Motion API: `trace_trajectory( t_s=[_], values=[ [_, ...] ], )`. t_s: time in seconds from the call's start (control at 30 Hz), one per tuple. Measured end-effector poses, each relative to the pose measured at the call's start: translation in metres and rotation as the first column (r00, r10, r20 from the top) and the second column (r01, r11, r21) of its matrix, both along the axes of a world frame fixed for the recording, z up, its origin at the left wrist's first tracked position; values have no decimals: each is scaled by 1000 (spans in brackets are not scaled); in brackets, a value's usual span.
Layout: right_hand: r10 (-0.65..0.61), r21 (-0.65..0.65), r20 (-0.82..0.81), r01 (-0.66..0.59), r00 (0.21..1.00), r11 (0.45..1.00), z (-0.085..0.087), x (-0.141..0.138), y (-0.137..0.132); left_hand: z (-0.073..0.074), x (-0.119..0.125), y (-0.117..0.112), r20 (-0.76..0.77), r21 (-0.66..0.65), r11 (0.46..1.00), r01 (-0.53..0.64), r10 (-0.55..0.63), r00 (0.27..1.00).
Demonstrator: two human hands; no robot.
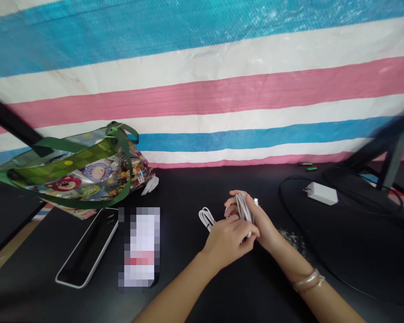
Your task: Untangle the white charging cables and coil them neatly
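The left hand (pixel 227 240) and right hand (pixel 254 220) are closed together at mid-table (pixel 262 287), both gripping a coiled white cable (pixel 244 211), with a small white connector (pixel 256 202) protruding at the top of the bundle. A loose loop (pixel 206 218) of the cable rests on the table just left of the hands. Hazard noted: slack in that loop could let the coil slip or tangle. To the right, a white power adapter (pixel 321 194) trails a black cord (pixel 280 193), a possible snag point if the white cable spreads that way. A phone (pixel 87 246) and a printed tote bag (pixel 87 175) lie further left, well apart from the hands.
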State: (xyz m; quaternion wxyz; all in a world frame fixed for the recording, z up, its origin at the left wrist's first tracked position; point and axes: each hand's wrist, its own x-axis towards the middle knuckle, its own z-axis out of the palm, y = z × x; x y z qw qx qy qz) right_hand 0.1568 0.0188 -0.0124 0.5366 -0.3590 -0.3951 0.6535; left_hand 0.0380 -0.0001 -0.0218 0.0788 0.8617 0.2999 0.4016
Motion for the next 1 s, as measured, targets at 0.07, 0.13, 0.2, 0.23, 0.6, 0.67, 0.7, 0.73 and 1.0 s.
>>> trace_trajectory(
  t_s=[0.07, 0.13, 0.2, 0.23, 0.6, 0.67, 0.7, 0.73, 1.0],
  values=[
    [8, -22, -19, -8, 1000, 1000, 6, -2, -2, 0, 0, 0, 9, 21, 1000, 9, -9, 1000],
    [-11, -42, -26, 10, 1000, 999, 11, -4, -4, 0, 0, 0, 11, 32, 999, 14, -15, 1000],
    [-40, -56, -47, 38, 998, 998, 14, -6, -5, 0, 0, 0, 6, 27, 999, 18, -18, 1000],
    [-57, -61, -67, 53, 996, 997, 15, -7, -5, 1, 0, 0, 5, 21, 1000, 18, -18, 1000],
    [-85, -98, -298, 58, 951, 993, 7, 21, 11, 19, -7, -3, 198, -25, 999, 33, -28, 980],
    [-72, -87, -319, 47, 945, 995, 8, 26, 12, 23, -6, -7, 227, -57, 996, 65, -50, 973],
    [-73, -86, -335, 46, 939, 995, 8, 27, 12, 25, -4, -10, 247, -89, 992, 93, -68, 967],
    [-76, -88, -354, 48, 932, 995, 9, 28, 11, 28, -2, -16, 272, -130, 982, 135, -95, 957],
    [-68, -69, -354, 46, 933, 997, 10, 31, 12, 41, 18, -98, 129, -729, 564, 388, -443, 887]
  ],
)
